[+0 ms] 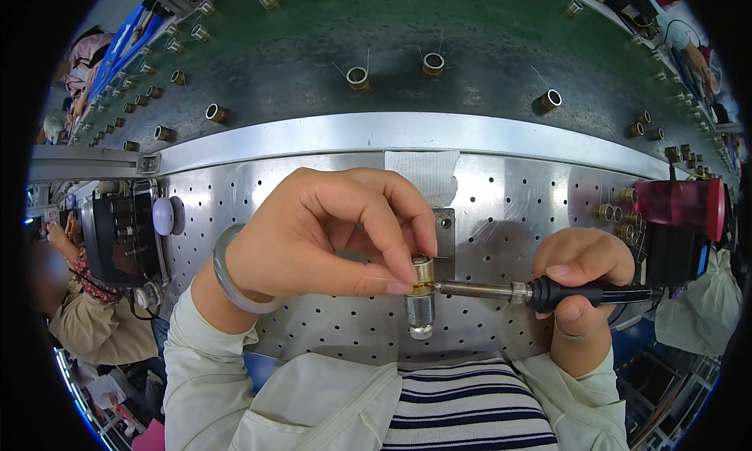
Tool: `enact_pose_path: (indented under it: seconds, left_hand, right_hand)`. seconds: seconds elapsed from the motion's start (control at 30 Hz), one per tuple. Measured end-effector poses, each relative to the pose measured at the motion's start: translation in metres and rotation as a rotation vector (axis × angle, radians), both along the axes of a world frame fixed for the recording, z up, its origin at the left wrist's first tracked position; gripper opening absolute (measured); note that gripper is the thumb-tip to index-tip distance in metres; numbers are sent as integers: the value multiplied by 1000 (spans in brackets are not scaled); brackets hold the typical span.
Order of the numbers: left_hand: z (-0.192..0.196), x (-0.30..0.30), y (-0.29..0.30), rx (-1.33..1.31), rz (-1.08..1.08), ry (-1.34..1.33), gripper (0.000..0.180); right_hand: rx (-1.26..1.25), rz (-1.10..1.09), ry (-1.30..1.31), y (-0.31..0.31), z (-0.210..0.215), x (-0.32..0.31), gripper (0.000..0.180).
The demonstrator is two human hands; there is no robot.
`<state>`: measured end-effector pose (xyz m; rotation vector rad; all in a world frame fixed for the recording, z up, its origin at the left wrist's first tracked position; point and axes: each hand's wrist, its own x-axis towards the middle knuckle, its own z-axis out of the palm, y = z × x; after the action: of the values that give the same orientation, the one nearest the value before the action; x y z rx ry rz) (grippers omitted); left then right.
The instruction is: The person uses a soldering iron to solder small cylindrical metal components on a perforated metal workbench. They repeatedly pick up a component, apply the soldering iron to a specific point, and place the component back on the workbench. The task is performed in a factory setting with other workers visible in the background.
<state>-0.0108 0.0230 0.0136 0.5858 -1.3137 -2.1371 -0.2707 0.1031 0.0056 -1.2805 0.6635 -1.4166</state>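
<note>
My left hand (317,231), a pale bangle at its wrist, pinches a small metal coil cylinder (424,270) with thin wire leads between thumb and fingers. The cylinder sits on top of a short upright metal post (421,310) with a rounded, shiny lower end. In my right hand (586,263) is a soldering iron (482,290) with a black handle, held nearly level. Its tip points left and meets the side of the cylinder, near the left thumb; the exact contact spot is too small to make out.
Beyond the perforated metal bench (337,326) runs a green belt (486,36) carrying several coil cylinders (357,78). On the right, more cylinders lie by a red box (681,206). A black device (121,239) and a lilac round object (163,216) are at left. Other people sit on both sides.
</note>
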Motion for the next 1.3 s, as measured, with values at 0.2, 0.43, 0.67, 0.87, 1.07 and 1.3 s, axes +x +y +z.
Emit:
enact_pose_path:
  seconds: [0.2, 0.43, 0.67, 0.87, 1.07, 1.3]
  left_hand:
    - [-1, 0, 0, -3, -8, 12, 14]
    - [-3, 0, -1, 0, -14, 21, 14]
    - [12, -4, -7, 133, -46, -95, 24]
    - [2, 1, -8, 105, -142, -71, 29]
    - [9, -2, -6, 133, -122, -127, 30]
    - [0, 2, -10, 86, -160, -100, 38]
  right_hand:
    - [-17, -5, 21, -1, 1, -1, 28]
    - [-25, 11, 33, -3, 0, -1, 27]
    - [-67, 20, 75, -5, -1, -4, 27]
    - [-85, 26, 71, -6, -2, -4, 27]
    - [-66, 11, 115, -5, 2, -5, 24]
    - [-15, -46, -25, -2, -1, -7, 21]
